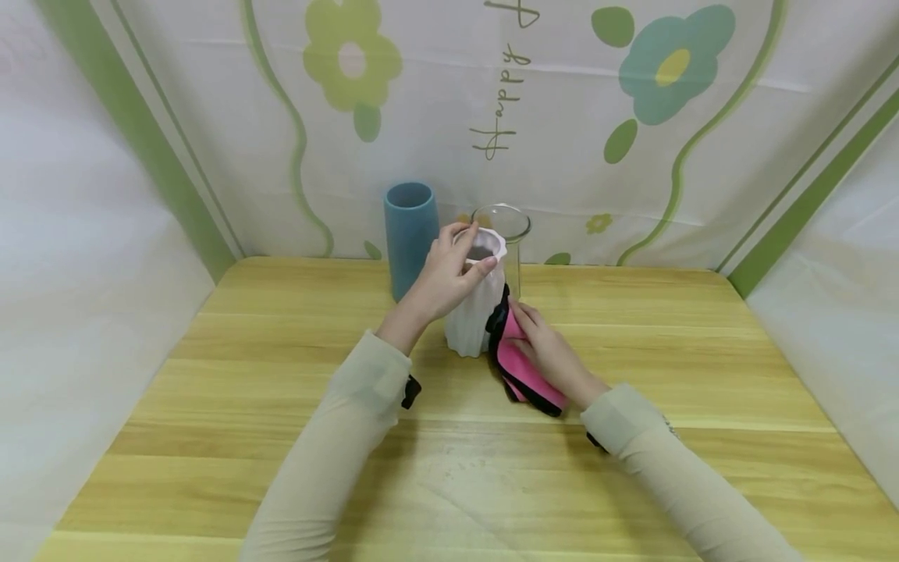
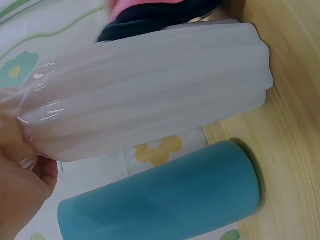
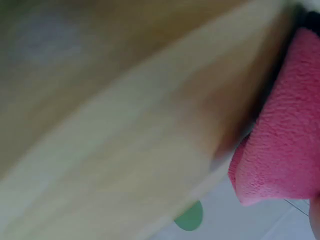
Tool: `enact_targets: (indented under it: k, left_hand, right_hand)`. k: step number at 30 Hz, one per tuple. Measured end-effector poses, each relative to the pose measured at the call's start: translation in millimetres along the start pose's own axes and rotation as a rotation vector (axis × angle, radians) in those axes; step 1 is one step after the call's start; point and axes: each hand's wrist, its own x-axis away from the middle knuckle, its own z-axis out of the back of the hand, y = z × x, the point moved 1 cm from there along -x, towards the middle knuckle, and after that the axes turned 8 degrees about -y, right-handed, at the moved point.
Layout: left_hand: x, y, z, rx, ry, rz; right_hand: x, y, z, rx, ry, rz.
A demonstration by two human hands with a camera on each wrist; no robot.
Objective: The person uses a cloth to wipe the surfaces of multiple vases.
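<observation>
A white fluted vase stands upright on the wooden table. My left hand grips it at the rim, with fingers on the far side and the thumb at the near side. In the left wrist view, the ribbed wall of the vase fills the middle, and part of my left hand shows at its top end. My right hand holds a pink cloth with black edging against the vase's right side. The right wrist view shows the fuzzy cloth close up; most of that hand is out of frame.
A blue vase stands just behind and left of the white one. A clear glass vase is behind it to the right, partly hidden. The wooden table meets a printed curtain at the back.
</observation>
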Motion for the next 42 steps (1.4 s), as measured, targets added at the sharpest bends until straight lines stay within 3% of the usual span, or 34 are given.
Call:
enact_targets:
  k: [4, 9, 16, 21, 25, 33, 36, 42]
  left_hand:
    - [0.0, 1.9, -0.7, 0.003, 0.006, -0.008]
    - [0.8, 2.4, 1.4, 0.004, 0.002, -0.012]
    - [2.1, 3.2, 5.3, 0.073, -0.056, 0.013]
    - [1.7, 3.0, 4.3, 0.085, -0.07, -0.008]
    - [0.3, 1.9, 2.4, 0.045, -0.042, -0.01]
    - [-4.1, 1.4, -4.6, 0.007, 0.017, 0.045]
    - [-4.1, 1.5, -5.6, 0.005, 0.028, 0.042]
    - [-3.6, 1.7, -5.5, -0.004, 0.048, 0.025]
  right_hand:
    - [-5.2, -4.8, 10.2, -0.004, 0.062, -0.003]
    - [-12.5, -10.9, 22.8, 0.032, 0.188, 0.082]
    - [-23.1, -22.7, 35.6, 0.014, 0.318, 0.171]
    - [-26.1, -23.6, 32.9, 0.006, 0.277, 0.161]
    - [-25.1, -21.4, 29.0, -0.009, 0.264, 0.15]
    - [-17.8, -14.3, 20.1, -0.019, 0.277, 0.158]
    - [-13.1, -9.7, 13.7, -0.018, 0.225, 0.131]
    - [-3.9, -2.1, 3.2, -0.001, 0.042, 0.012]
